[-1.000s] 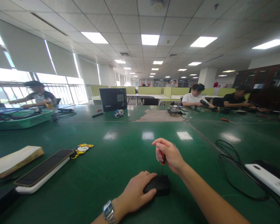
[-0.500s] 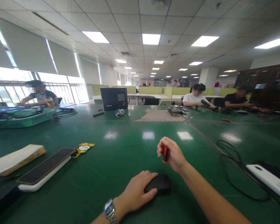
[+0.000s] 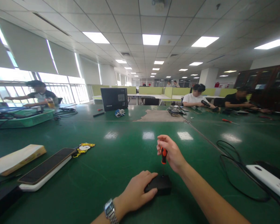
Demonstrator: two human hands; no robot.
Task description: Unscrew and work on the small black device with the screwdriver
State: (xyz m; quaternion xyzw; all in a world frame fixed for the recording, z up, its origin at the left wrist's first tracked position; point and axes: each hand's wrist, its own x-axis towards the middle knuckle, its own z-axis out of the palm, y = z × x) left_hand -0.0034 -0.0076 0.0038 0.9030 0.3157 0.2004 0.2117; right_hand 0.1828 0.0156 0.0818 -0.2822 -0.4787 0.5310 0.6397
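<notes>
A small black box [image 3: 162, 186] lies on the green tabletop close in front of me. My left hand [image 3: 140, 189], with a watch [image 3: 110, 209] on its wrist, grips the box from the left, thumb on the near side and fingers over the far side. Above the box, my right hand [image 3: 171, 152] is closed around the red and black handle of a screwdriver [image 3: 163, 155]. The screwdriver stands nearly upright, and its thin shaft reaches down to the top of the box near the far edge.
To the left lie a phone [image 3: 48, 165] on a white object, a tissue pack [image 3: 18, 158] and a green basket [image 3: 25, 119] of cables. At right are a black cable [image 3: 233, 180] and a white power strip [image 3: 269, 179]. A monitor [image 3: 114, 99] stands farther back; people sit around the table.
My right hand has shifted slightly and its fingers have moved around the handle; the screwdriver stands a little further left. My left hand and the box have stayed put.
</notes>
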